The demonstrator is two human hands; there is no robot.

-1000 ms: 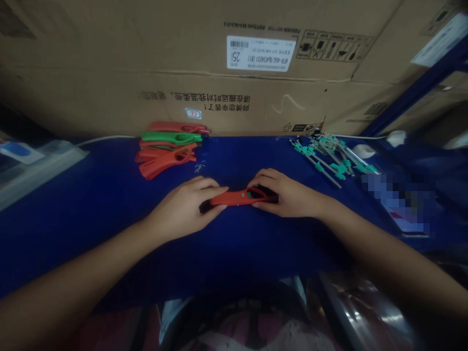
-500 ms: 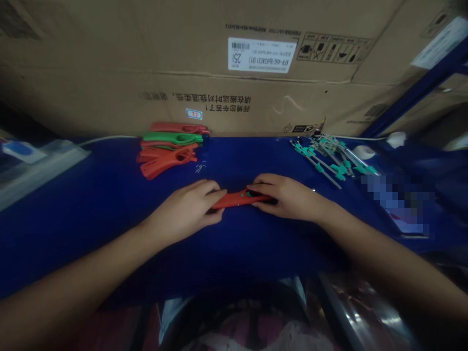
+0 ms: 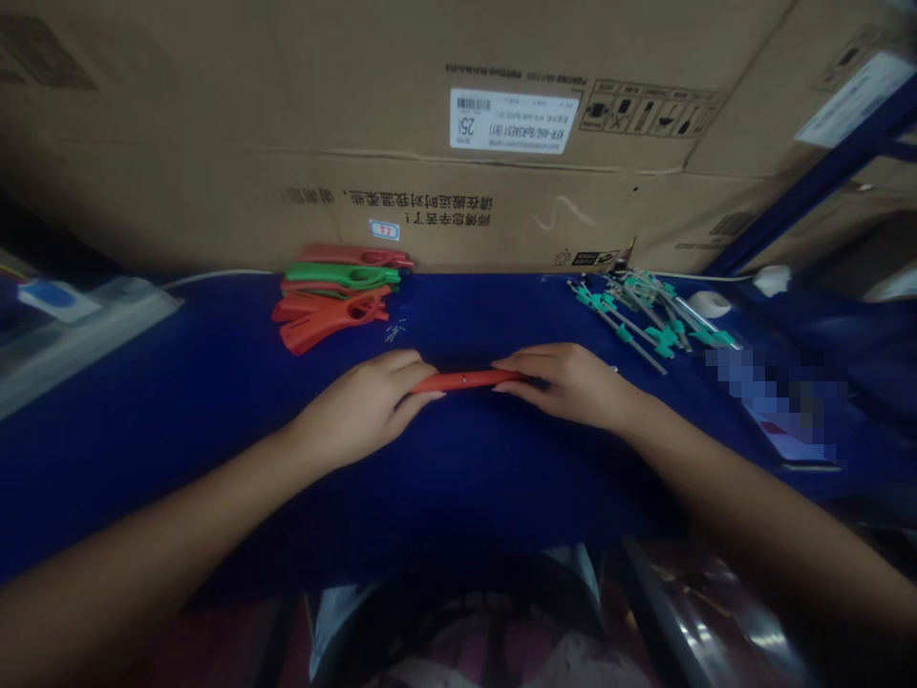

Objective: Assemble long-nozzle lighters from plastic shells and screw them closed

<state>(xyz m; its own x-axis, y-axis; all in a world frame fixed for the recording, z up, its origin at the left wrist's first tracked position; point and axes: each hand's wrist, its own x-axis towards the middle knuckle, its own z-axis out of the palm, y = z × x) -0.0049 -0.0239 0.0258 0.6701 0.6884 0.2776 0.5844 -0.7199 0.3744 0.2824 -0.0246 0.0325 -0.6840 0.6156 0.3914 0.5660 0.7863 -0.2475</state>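
Note:
A red plastic handle (image 3: 465, 380), shaped like that of a long gas lighter, is stretched level between my two hands above the blue table. Its narrow edge faces me, with a small dark and light spot near the middle. My left hand (image 3: 379, 397) pinches the left end between thumb and fingers. The right end is gripped by my right hand (image 3: 569, 382), whose fingers hide the tip. Several similar red and green handles (image 3: 344, 277) lie piled beyond my left hand. Beside that pile are a few tiny thin pale pieces (image 3: 395, 331).
Several metal rods with teal parts (image 3: 655, 315) lie at the back right, near a white roll (image 3: 709, 304). A partly blurred flat phone-like object (image 3: 795, 440) rests at the right. A large cardboard box (image 3: 401, 115) walls off the back. Clear plastic (image 3: 107, 320) lies at the left.
The red handle has turned about its length: its opening and green inner bit no longer show, and its narrow edge does. Both hands keep hold, nearly in place.

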